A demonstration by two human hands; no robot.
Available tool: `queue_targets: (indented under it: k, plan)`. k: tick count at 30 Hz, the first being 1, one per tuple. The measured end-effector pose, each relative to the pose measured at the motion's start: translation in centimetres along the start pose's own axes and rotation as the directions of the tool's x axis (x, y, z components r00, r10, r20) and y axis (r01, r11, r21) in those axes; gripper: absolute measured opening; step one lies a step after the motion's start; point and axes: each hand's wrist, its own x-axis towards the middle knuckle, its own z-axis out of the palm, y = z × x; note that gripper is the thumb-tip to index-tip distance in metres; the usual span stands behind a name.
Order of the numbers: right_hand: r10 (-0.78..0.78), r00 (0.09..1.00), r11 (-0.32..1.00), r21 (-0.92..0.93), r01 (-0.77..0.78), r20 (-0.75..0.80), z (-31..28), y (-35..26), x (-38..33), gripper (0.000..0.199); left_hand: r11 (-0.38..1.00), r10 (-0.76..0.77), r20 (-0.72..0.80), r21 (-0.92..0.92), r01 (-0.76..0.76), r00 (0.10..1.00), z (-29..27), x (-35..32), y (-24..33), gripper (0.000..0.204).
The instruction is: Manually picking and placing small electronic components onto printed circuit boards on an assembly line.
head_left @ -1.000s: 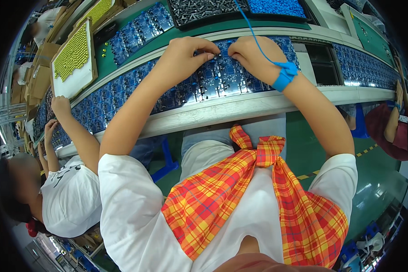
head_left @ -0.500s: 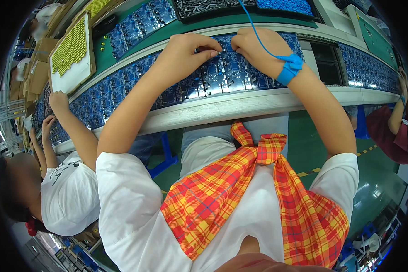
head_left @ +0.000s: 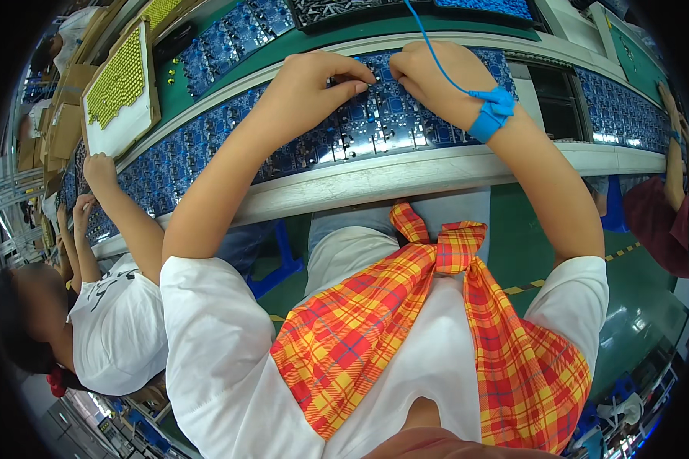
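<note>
Both my hands work over a row of blue circuit boards (head_left: pixel 337 145) on the rail in front of me. The left hand (head_left: pixel 306 88) is closed in a pinch, thumb and index tips nearly meeting just above a board; anything between them is too small to make out. Close to its right, the right hand (head_left: pixel 445 80) has its fingers curled down toward the same board, and the back of the hand hides their tips. Around the right wrist sits a blue wrist strap (head_left: pixel 492 115) with a blue cord running upward.
Beyond the rail stand a black tray of dark small parts (head_left: pixel 337 9) and a tray of blue parts (head_left: pixel 486 8). More boards (head_left: pixel 233 42) lie at the far left, near a box of yellow parts (head_left: pixel 119 88). Co-workers' arms (head_left: pixel 122 203) reach in from the left; another person (head_left: pixel 666 206) is at right.
My hands stay at nearly the same spot, with the right one shifted slightly. At far right, the other person's hand has moved up toward the green surface.
</note>
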Motion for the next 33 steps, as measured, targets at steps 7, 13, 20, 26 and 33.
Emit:
queue_targets:
  k: [7,13,20,26,33]
  plan:
    - [0.03,0.999,0.999,0.027,-0.031,0.036,0.0,-0.1,0.0,0.01,0.998,0.022,0.024,-0.051,-0.021,0.999,0.1,0.1,0.0,0.016]
    - [0.158,0.966,0.973,0.201,-0.116,-0.205,-3.2,4.7,2.3,0.02,0.998,0.04,0.035,-0.05,-0.038,0.999,0.3,-0.2,0.4,0.015]
    - [0.605,0.779,0.794,0.197,-0.575,-0.164,-2.9,13.7,3.7,0.031,0.972,0.164,0.037,0.164,-0.168,0.986,1.8,0.1,0.6,0.011]
    - [0.489,0.832,0.845,0.38,-0.377,-0.262,-0.7,16.3,3.3,0.028,0.918,0.21,0.064,0.329,-0.22,0.976,2.5,-0.6,1.4,0.011]
    - [0.452,0.845,0.484,0.874,0.035,-0.285,-0.6,18.4,2.0,0.028,0.883,0.251,0.083,0.389,-0.263,0.964,2.7,-0.2,1.5,0.012]
